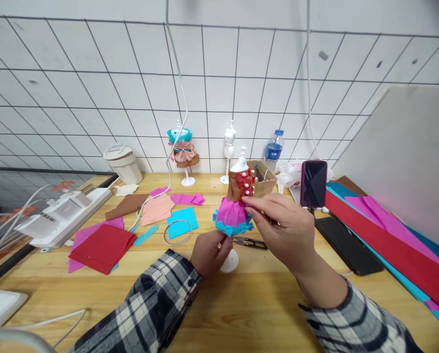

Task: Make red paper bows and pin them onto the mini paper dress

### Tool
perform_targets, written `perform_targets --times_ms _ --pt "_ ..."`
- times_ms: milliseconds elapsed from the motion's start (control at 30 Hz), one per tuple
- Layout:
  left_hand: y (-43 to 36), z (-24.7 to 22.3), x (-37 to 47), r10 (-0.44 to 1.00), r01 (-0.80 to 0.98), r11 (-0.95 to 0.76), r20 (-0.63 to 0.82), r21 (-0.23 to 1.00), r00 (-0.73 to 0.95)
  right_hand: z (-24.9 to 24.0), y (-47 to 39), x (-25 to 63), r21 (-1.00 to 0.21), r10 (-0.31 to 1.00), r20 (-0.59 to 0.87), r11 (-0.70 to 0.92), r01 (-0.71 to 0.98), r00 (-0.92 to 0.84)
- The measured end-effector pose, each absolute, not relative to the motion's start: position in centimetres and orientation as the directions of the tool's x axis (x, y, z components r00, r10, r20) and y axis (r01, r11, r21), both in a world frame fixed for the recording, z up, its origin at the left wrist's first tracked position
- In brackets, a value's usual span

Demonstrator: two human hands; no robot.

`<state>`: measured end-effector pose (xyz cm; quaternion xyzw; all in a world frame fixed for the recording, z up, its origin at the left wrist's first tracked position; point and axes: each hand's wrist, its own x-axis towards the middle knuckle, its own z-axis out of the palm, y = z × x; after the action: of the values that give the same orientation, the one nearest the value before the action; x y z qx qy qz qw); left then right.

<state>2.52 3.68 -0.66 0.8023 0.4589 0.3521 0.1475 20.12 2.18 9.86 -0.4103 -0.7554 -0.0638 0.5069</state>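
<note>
A small white dress form wears a paper dress (232, 210) with a brown bodice, a red ruffle dotted with white beads, a magenta skirt and a turquoise hem. Below the hem, my left hand (211, 252) is closed around the form's stand, just above its round white base (229, 261). At the bodice's right side my right hand (283, 223) pinches with thumb and forefinger by the lower end of the red ruffle; anything between the fingertips is too small to tell. Black thread snips (251, 242) lie behind the hands.
Behind stand a dressed form (183, 149), a bare form (229, 142), a cardboard box (265, 181) and a water bottle (274, 147). Red paper (104, 247) and a metal hoop (166, 236) lie left; a phone (314, 184), black device (348, 245) and long paper strips (384, 230) are right.
</note>
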Motion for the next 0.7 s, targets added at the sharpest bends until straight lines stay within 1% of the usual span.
perform_targets --times_ms 67,167,267,333,367,433,467,533,700 --pt "3.7 -0.9 2.3 0.846 0.605 -0.532 0.407 0.593 0.345 10.4 1.8 20.4 -0.334 0.542 0.834 0.645 0.687 -0.103" --pt "4.0 -1.2 1.8 0.874 0.543 -0.483 0.34 0.686 0.348 10.2 1.1 21.1 -0.391 0.526 0.85 0.617 0.683 0.011" --pt "4.6 -1.6 1.1 0.912 0.515 -0.398 0.268 0.759 0.31 7.4 0.5 22.0 -0.473 0.587 0.807 0.566 0.675 0.074" --pt "5.1 -1.8 0.8 0.93 0.53 -0.36 0.246 0.768 0.275 4.1 0.3 22.4 -0.49 0.667 0.744 0.499 0.715 0.044" --pt "5.4 -1.9 0.6 0.936 0.54 -0.345 0.242 0.768 0.255 2.4 0.2 22.5 -0.491 0.722 0.692 0.473 0.732 -0.001" --pt "5.8 -2.0 0.4 0.947 0.573 -0.321 0.24 0.754 0.215 -0.5 0.2 22.5 -0.486 0.815 0.56 0.468 0.738 -0.148" --pt "6.0 -2.1 0.4 0.95 0.593 -0.312 0.239 0.742 0.2 -1.6 0.1 22.3 -0.49 0.85 0.494 0.447 0.749 -0.184" --pt "6.5 -1.9 0.3 0.955 0.637 -0.294 0.235 0.713 0.179 -2.9 0.1 21.9 -0.486 0.876 0.414 0.442 0.754 -0.247" --pt "9.2 -0.8 0.3 0.965 0.717 -0.255 0.211 0.649 0.153 -3.9 0.0 20.5 -0.503 0.899 0.323 0.428 0.751 -0.296"
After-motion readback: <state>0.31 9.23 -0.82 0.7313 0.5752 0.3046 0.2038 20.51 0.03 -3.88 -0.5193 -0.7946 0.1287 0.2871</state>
